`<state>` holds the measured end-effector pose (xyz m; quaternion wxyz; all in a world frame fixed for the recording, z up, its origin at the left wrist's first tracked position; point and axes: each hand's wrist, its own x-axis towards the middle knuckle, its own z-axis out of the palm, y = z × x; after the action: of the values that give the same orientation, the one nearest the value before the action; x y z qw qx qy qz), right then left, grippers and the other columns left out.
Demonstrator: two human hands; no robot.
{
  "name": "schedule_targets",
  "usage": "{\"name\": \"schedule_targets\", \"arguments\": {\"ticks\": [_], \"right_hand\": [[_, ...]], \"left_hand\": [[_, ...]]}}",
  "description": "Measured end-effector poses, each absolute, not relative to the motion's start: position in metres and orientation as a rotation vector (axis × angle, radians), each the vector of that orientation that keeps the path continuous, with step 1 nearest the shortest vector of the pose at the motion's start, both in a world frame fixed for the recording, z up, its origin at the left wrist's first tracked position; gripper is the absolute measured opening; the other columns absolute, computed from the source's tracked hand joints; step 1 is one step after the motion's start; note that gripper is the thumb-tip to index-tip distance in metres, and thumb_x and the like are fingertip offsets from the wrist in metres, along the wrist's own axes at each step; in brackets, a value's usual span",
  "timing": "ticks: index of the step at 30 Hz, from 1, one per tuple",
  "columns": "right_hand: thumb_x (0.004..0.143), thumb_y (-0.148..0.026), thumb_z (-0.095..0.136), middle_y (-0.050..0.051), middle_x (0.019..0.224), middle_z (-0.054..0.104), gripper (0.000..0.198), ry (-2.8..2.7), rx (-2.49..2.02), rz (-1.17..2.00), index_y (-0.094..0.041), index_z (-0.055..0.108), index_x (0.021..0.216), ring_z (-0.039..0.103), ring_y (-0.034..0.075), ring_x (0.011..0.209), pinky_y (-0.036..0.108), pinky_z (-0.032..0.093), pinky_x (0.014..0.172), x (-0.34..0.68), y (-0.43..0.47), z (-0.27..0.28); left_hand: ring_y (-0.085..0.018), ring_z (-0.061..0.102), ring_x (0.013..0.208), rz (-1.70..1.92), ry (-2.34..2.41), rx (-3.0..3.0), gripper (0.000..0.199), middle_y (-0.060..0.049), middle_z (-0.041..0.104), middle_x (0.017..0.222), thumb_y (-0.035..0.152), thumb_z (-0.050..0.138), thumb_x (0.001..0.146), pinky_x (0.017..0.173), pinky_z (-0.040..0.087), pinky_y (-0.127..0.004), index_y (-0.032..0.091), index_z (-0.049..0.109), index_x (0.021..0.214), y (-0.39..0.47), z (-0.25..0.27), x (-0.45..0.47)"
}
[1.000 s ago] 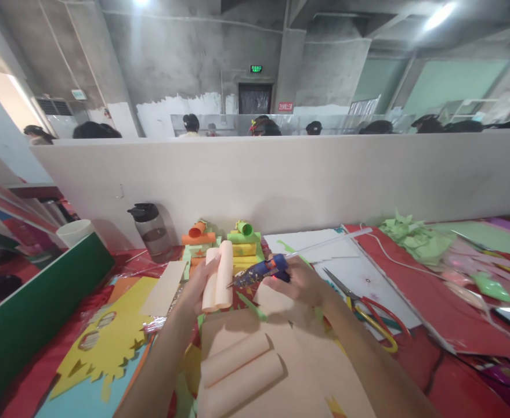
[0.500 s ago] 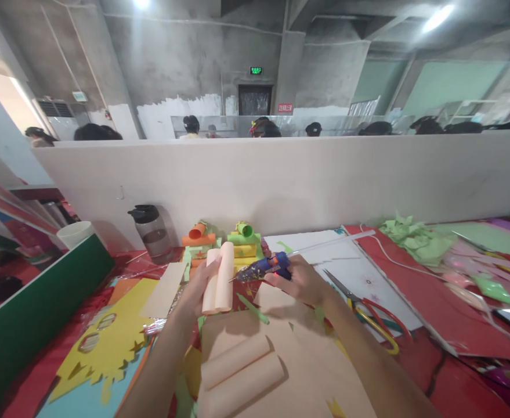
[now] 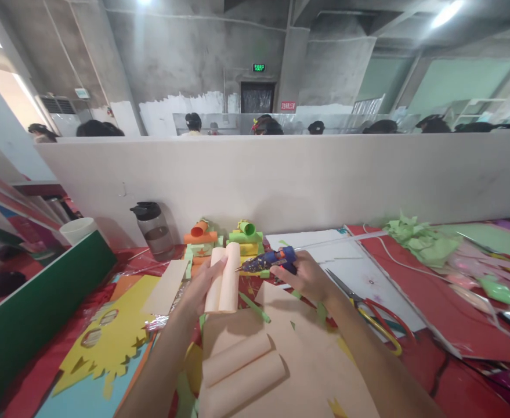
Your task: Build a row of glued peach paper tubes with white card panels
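Observation:
My left hand (image 3: 199, 287) grips a pair of pale peach paper rolls (image 3: 227, 284) that stand side by side, its thumb across the near face. My right hand (image 3: 306, 277) is wrapped round a blue hot glue gun (image 3: 270, 261) with a clear glue stick out of its back. The gun's nozzle points left, at the right-hand roll's edge; whether it touches I cannot tell. Below, another pair of peach paper rolls (image 3: 243, 367) lies on a sheet of peach paper (image 3: 315, 360). Behind are coloured paper-roll figures, one orange (image 3: 201, 238) and one green and yellow (image 3: 246, 237).
Scissors (image 3: 368, 310) lie open to the right on white paper. Cut yellow paper (image 3: 107, 325) and a green board (image 3: 41, 313) are at left. A water bottle (image 3: 154, 231) stands before a white partition (image 3: 281, 180). Crumpled green paper (image 3: 420, 241) sits at back right.
The glue gun and the held rolls have shifted slightly to the right in view and the gun is a little higher. Both hands keep their hold.

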<state>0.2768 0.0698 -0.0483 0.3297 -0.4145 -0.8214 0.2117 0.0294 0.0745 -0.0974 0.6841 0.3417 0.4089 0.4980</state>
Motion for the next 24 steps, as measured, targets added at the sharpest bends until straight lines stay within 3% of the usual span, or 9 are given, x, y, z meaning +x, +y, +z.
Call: {"name": "schedule_targets", "arguments": {"ticks": [3, 8, 17, 24], "right_hand": [[0.091, -0.042, 0.053, -0.001, 0.058, 0.052, 0.037, -2.114, -1.112, 0.473, -0.018, 0.058, 0.063, 0.048, 0.015, 0.058, 0.025, 0.038, 0.059, 0.28, 0.0726, -0.0512], [0.092, -0.045, 0.052, 0.002, 0.067, 0.063, 0.035, -2.059, -1.141, 0.409, -0.018, 0.067, 0.076, 0.057, 0.019, 0.069, 0.027, 0.043, 0.068, 0.2838, 0.0755, -0.0533], [0.092, -0.046, 0.052, 0.001, 0.066, 0.061, 0.036, -1.927, -1.17, 0.31, -0.018, 0.065, 0.074, 0.055, 0.018, 0.065, 0.027, 0.041, 0.066, 0.2857, 0.0792, -0.059], [0.091, -0.047, 0.053, 0.002, 0.069, 0.061, 0.036, -1.959, -1.188, 0.458, -0.017, 0.061, 0.072, 0.056, 0.018, 0.07, 0.027, 0.042, 0.068, 0.2846, 0.0746, -0.0497]], "left_hand": [[-0.017, 0.068, 0.06, 1.105, 0.927, 0.777, 0.048, -0.005, 0.07, 0.08, 0.042, 0.075, 0.077, 0.049, 0.052, -0.024, 0.018, 0.052, 0.112, 0.0725, -0.094, 0.0318], [-0.019, 0.069, 0.064, 1.073, 0.917, 0.816, 0.046, -0.007, 0.07, 0.08, 0.043, 0.074, 0.078, 0.05, 0.053, -0.025, 0.018, 0.053, 0.11, 0.0684, -0.0893, 0.0333], [-0.02, 0.07, 0.067, 1.024, 0.95, 0.855, 0.051, -0.007, 0.071, 0.087, 0.047, 0.077, 0.075, 0.051, 0.053, -0.026, 0.02, 0.052, 0.111, 0.0689, -0.0975, 0.0334], [-0.019, 0.068, 0.063, 1.047, 0.963, 0.856, 0.049, -0.006, 0.07, 0.084, 0.046, 0.076, 0.076, 0.049, 0.053, -0.025, 0.021, 0.053, 0.11, 0.0699, -0.0964, 0.033]]}}
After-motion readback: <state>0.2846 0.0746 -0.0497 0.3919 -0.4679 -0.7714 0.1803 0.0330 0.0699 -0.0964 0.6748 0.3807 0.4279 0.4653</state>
